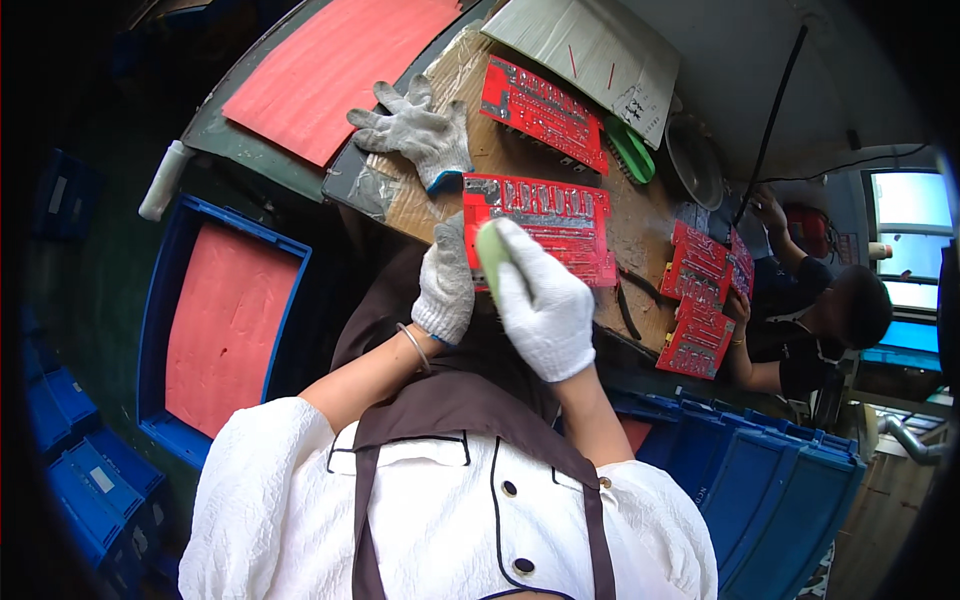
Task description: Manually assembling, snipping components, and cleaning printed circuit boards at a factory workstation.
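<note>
My left hand (446,285), in a grey-white knit glove, grips the left edge of a red circuit board (560,205) tilted at the table's near edge. In a white glove, my right hand (545,300) is closed round a light green brush (490,255), held against the left part of that board. The brush's underside is hidden. Beyond it lies a second red circuit board (545,112), with a darker green brush (628,150) beside its right end. An empty knit glove (418,132) with a blue cuff lies spread on the cardboard to the left.
On the right, a co-worker's hand (738,308) is at several red boards (697,265). A metal bowl (693,165) and a white panel (590,55) stand at the back. Pink sheets (335,75) lie at the far left. A blue crate (150,380) stands left; blue bins (750,490) stand right.
</note>
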Demonstrator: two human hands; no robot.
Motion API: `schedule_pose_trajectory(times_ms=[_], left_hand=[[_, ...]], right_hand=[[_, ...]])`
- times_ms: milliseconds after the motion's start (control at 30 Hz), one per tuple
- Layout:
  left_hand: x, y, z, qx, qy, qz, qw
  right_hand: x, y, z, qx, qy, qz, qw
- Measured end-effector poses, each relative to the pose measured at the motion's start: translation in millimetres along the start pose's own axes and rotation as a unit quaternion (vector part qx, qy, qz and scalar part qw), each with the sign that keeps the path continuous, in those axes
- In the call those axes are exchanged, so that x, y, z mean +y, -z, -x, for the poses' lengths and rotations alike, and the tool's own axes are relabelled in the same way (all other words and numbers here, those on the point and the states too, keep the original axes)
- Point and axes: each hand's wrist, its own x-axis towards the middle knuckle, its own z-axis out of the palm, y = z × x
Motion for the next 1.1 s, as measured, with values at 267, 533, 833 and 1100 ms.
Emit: schedule_pose_trajectory(times_ms=[267, 533, 833, 1100], left_hand=[[28, 5, 9, -0.085, 0.104, -0.004, 0.991], [26, 20, 2, -0.197, 0.114, 0.069, 0.971], [29, 18, 6, -0.110, 0.173, 0.060, 0.977], [28, 24, 1, -0.166, 0.148, 0.164, 0.961]], right_hand=[[33, 11, -6, 0.050, -0.006, -0.008, 0.999], [38, 20, -23, 0.040, -0.057, 0.001, 0.998], [55, 31, -1, 0.066, -0.056, 0.021, 0.996], [32, 20, 23, 0.018, 0.081, 0.065, 0.994]])
